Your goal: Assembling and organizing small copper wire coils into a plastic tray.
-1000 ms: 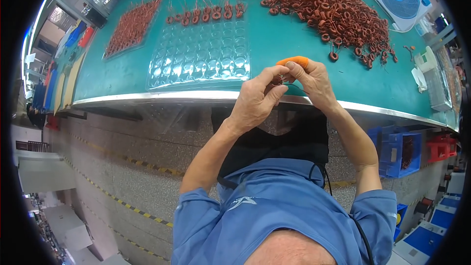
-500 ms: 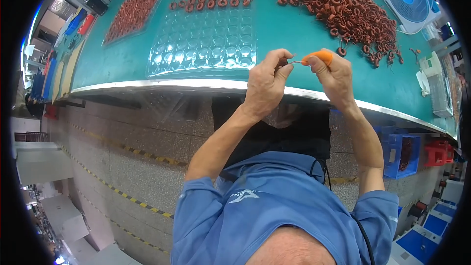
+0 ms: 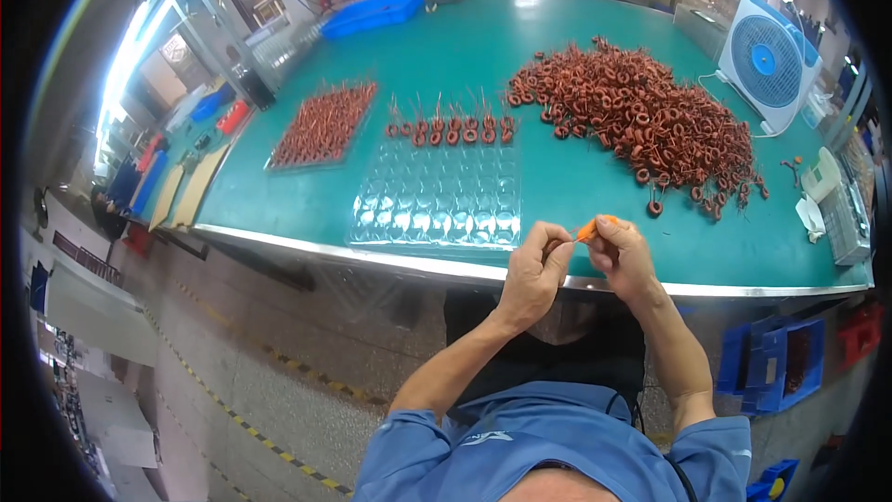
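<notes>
While the left hand point(image 3: 531, 277) pinches a half-hidden reddish coil point(image 3: 553, 246), the right hand point(image 3: 626, 262) beside it has curled fingers, its hold I cannot tell, and a coil pile point(image 3: 650, 121) lies beyond

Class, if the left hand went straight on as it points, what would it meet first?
Probably the orange finger cover on the right hand, though depth there is hard to judge.

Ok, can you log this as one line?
left hand: pinching reddish piece | right hand: alongside, wearing orange finger cover | clear tray: partly filled
</notes>
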Demonstrator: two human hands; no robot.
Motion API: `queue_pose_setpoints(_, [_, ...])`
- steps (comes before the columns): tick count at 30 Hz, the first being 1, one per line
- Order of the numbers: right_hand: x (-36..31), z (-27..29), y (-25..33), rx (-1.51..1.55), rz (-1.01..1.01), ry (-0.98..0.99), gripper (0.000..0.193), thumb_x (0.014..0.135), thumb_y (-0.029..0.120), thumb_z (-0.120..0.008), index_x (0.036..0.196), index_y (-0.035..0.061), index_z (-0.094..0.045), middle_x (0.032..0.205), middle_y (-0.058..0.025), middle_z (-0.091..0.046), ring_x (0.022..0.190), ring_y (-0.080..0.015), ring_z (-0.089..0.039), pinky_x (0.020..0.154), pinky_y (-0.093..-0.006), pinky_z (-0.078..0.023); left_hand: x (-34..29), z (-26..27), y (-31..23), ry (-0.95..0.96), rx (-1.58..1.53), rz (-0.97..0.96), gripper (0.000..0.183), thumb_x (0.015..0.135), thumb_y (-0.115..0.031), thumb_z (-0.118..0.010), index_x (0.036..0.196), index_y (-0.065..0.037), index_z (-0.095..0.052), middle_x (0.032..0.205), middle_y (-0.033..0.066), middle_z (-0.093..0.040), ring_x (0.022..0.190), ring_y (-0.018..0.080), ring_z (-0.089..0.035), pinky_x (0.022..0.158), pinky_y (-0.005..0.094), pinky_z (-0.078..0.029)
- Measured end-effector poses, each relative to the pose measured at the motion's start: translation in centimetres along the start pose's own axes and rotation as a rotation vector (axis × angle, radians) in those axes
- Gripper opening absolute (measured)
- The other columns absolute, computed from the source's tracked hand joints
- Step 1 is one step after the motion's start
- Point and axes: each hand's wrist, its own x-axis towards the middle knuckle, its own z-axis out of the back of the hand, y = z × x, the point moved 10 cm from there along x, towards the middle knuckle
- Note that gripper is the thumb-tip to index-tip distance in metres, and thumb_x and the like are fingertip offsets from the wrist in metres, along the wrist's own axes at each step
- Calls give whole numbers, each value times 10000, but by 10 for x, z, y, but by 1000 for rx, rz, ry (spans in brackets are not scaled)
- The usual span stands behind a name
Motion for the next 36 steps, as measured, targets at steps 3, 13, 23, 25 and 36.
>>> queue_pose_setpoints(3, [10, 2, -9, 56, -54, 14, 332, 998, 291, -507, 953, -12, -635, 662, 19, -460, 511, -57, -365, 460, -205, -290, 3, 1, 6, 4, -55, 10, 63, 1003, -104, -504, 1025, -55, -470, 699, -11, -458, 508, 44, -410, 434, 198, -307])
queue_pose_setpoints(13, [-2, 4, 6, -423, 257, -44, 351, 1001, 307, -535, 1094, -14, -641, 833, -28, -617, 560, -44, -530, 470, -167, -388, 12, 7, 20, 90, -99, 148, 168, 1015, -137, -465, 1156, -58, -419, 735, 11, -485, 576, 72, -470, 503, 206, -380])
queue_pose_setpoints(23, [0, -3, 2, -87, 88, -159, 374, 994, 294, -490, 848, -6, -658, 590, 1, -541, 440, -63, -447, 408, -200, -327, 4, 16, 15, 27, 224, -26, 180, 994, -99, -481, 1151, -17, -455, 731, 17, -516, 579, 74, -480, 508, 236, -411])
queue_pose_setpoints(25, [8, -1, -13, -62, 50, -72, 370, 991, 295, -497, 834, -3, -647, 566, 5, -505, 425, -58, -411, 397, -207, -302, 0, 26, 16, -22, 150, 15, 187, 973, -89, -475, 1144, -14, -463, 700, 19, -511, 550, 81, -483, 497, 244, -414])
queue_pose_setpoints(36, [12, 32, -5, -177, 184, -109, 279, 975, 281, -590, 895, 14, -608, 594, 52, -411, 444, -14, -321, 370, -182, -206, 3, 8, 25, 164, 33, 273, 385, 1015, -367, -454, 935, -1, -542, 603, 38, -535, 425, 113, -508, 367, 251, -398])
